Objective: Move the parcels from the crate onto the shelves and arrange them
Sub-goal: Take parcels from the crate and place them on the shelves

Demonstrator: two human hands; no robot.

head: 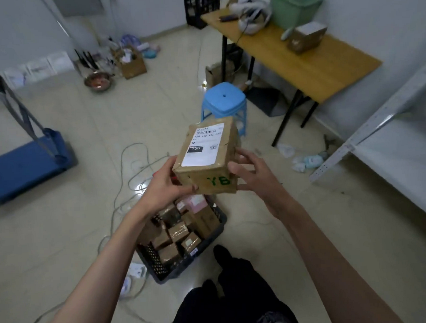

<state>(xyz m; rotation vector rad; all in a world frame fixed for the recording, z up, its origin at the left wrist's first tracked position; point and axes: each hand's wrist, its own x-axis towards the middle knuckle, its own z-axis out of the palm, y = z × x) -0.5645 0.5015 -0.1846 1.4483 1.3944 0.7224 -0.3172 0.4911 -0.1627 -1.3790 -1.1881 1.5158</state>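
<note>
Left hand [164, 185] and right hand [254, 176]: fingers clamped on brown taped cardboard parcel [207, 159], long axis toward 1 o'clock, above black plastic crate [187, 257]; bare floor around.

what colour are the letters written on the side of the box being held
Green marker letters on the brown parcel, clearest in the head view.

The person's left hand [163, 185] and right hand [254, 178] are bare, with no sleeves over either forearm, and the legs wear black trousers [237, 294] with black footwear [222, 252].
</note>
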